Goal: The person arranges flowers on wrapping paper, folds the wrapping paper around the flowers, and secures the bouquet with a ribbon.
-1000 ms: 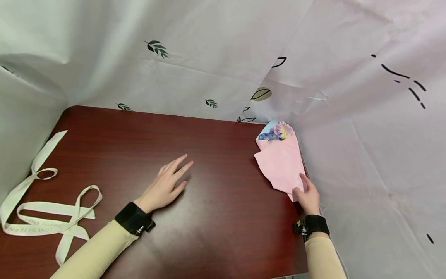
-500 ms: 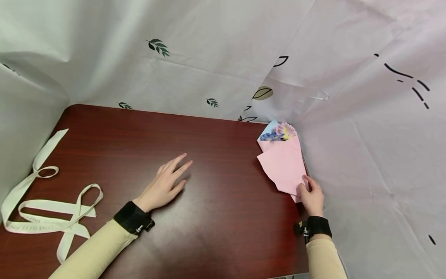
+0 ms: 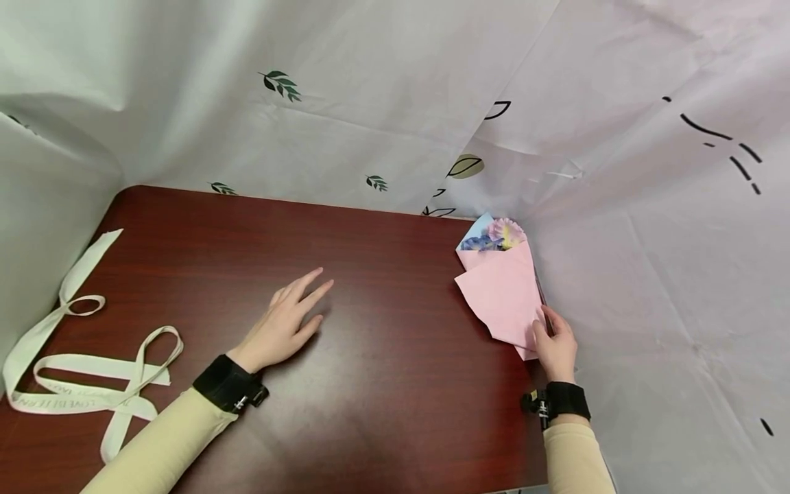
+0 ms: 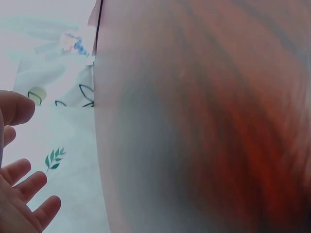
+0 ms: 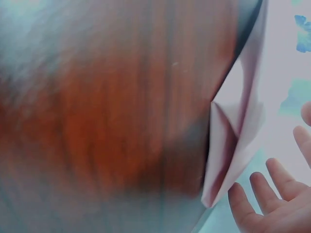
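A small bouquet [image 3: 503, 295] in pink wrapping paper lies at the table's right edge, with pink and blue flowers [image 3: 506, 233] showing at its far end. My right hand [image 3: 557, 348] is at the lower right side of the wrapping, thumb and fingertips right at its edge. In the right wrist view its fingers [image 5: 265, 194] are spread loosely beside the folded paper end [image 5: 228, 145]. Over the middle of the table, my left hand [image 3: 280, 328] holds nothing, its fingers extended and spread apart. The left wrist view shows those fingers [image 4: 31, 187] loosely bent.
A long white ribbon [image 3: 92, 401] with printed lettering lies looped on the left of the dark red-brown table [image 3: 382, 384]. Pale patterned sheets [image 3: 345, 103] hang behind the table and along both sides. The right sheet comes close beside the bouquet.
The bouquet and my right hand have shifted slightly to the right, and the thumb has since moved off the paper's face to its edge. My left hand has drifted a little left.
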The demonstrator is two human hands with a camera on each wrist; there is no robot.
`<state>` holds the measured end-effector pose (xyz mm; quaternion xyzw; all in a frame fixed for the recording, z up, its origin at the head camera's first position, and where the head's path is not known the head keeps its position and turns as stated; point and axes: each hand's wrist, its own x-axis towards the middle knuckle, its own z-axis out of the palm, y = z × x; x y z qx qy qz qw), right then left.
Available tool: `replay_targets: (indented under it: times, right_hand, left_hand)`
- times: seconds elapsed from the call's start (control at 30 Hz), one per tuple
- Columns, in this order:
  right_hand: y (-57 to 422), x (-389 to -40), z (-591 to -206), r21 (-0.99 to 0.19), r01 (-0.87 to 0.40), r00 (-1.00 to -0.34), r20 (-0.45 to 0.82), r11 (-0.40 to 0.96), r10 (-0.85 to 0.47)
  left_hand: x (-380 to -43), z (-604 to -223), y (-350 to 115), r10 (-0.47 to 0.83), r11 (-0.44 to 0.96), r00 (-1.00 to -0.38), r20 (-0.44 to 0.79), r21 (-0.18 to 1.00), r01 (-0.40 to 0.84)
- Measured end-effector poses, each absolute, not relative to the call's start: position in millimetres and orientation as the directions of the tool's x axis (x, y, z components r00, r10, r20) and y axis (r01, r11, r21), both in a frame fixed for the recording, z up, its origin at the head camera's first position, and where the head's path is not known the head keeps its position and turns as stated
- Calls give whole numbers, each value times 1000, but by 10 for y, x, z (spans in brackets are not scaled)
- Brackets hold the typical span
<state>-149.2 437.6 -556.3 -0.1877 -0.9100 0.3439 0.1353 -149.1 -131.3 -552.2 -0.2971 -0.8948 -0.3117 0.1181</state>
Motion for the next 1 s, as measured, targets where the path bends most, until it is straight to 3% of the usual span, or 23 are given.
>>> replay_targets:
  times: [0.2,0.43,0.73,0.87,1.0]
  right_hand:
    - [4291,-1550,-5469,-674,194,-898,170,713,406]
    - [3995,-1590,-5205,-685,153,-889,219,713,401]
    - [3534,-1622,-4996,-721,-83,-931,303,688,205]
    - [3350,-1629,-4959,-712,-158,-937,327,684,123]
    - [3175,-1620,-4936,-701,-213,-934,350,681,69]
  left_hand:
    - [-1513,-5408,-1689,445,677,-829,339,478,559]
    - [-1417,-5184,-2470,389,767,-892,231,455,453]
    - [-1062,-5159,-3420,314,858,-943,111,391,332]
    - [-909,-5241,-3600,304,859,-939,161,379,344]
    - [-823,-5309,-3632,289,869,-950,114,386,311]
